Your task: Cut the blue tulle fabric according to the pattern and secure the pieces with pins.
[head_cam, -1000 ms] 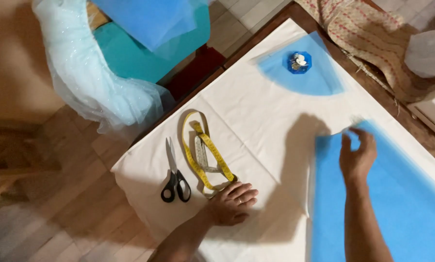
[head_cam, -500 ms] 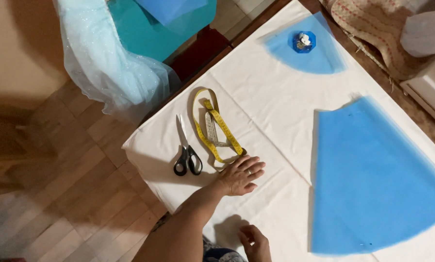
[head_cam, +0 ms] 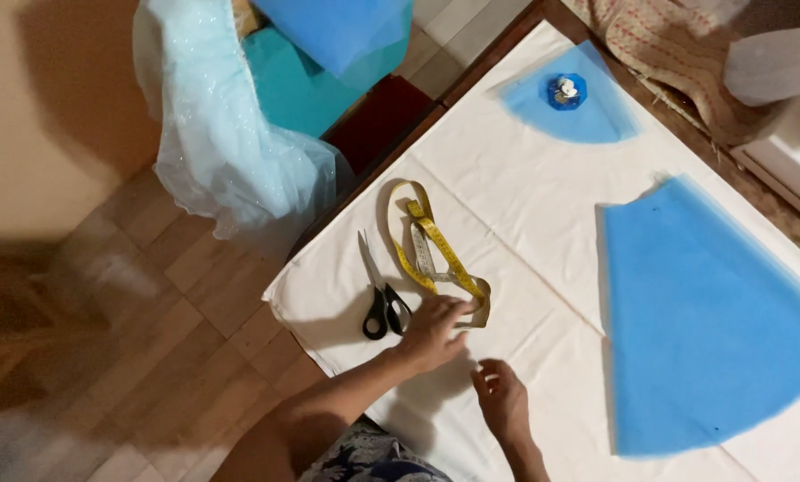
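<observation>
My left hand (head_cam: 431,335) lies on the white cloth (head_cam: 525,205), fingers spread. It rests just right of the black-handled scissors (head_cam: 380,299) and touches the lower loop of the yellow measuring tape (head_cam: 431,245). My right hand (head_cam: 502,397) is close below it, fingertips on the cloth, holding nothing. A large blue fabric piece (head_cam: 712,321), shaped like a fan, lies flat to the right of both hands.
A small blue half-round piece (head_cam: 596,125) lies at the far end with a small blue dish (head_cam: 564,91) on it. Pale blue tulle (head_cam: 230,152) and teal fabric (head_cam: 302,76) hang past the cloth's left edge over the wooden floor (head_cam: 150,321). A patterned cloth (head_cam: 667,45) lies top right.
My right hand left the large blue piece and came back beside my left hand. My left hand slid slightly toward the scissors. The view shifted.
</observation>
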